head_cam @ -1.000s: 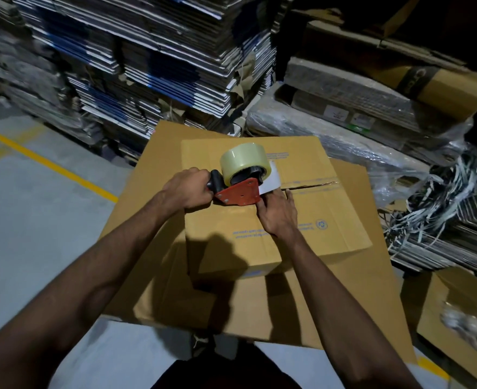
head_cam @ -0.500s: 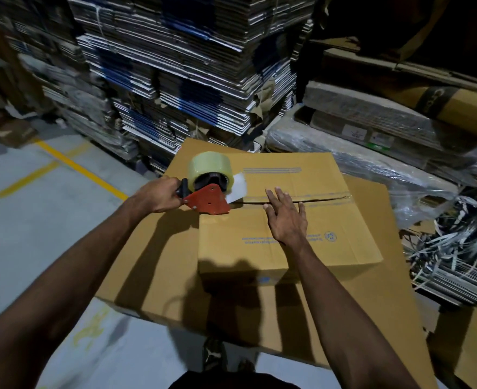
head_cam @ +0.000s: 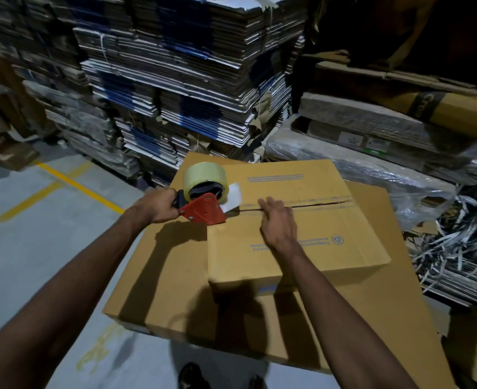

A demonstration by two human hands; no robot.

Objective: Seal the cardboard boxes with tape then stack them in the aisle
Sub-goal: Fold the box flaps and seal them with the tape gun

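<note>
A small brown cardboard box (head_cam: 330, 242) lies on top of a larger flat brown box (head_cam: 164, 279). Its top flaps meet in a seam (head_cam: 316, 204) running left to right, with clear tape along it. My left hand (head_cam: 158, 206) grips the black handle of a red tape dispenser (head_cam: 203, 211) with a clear tape roll (head_cam: 203, 178); it sits at the box's left edge, at the seam's end. My right hand (head_cam: 276, 223) lies flat on the box top, fingers straight, fingertips on the taped seam.
Tall stacks of flattened cartons (head_cam: 175, 80) stand behind the boxes. Plastic-wrapped bundles (head_cam: 372, 153) and a tangle of white strapping (head_cam: 456, 234) lie to the right. Grey floor with yellow lines (head_cam: 77, 186) opens on the left. My shoes (head_cam: 192, 377) are at the bottom.
The dispenser slid left along the seam to the box's left edge. My right hand let go beside it and moved right, flattening onto the taped seam.
</note>
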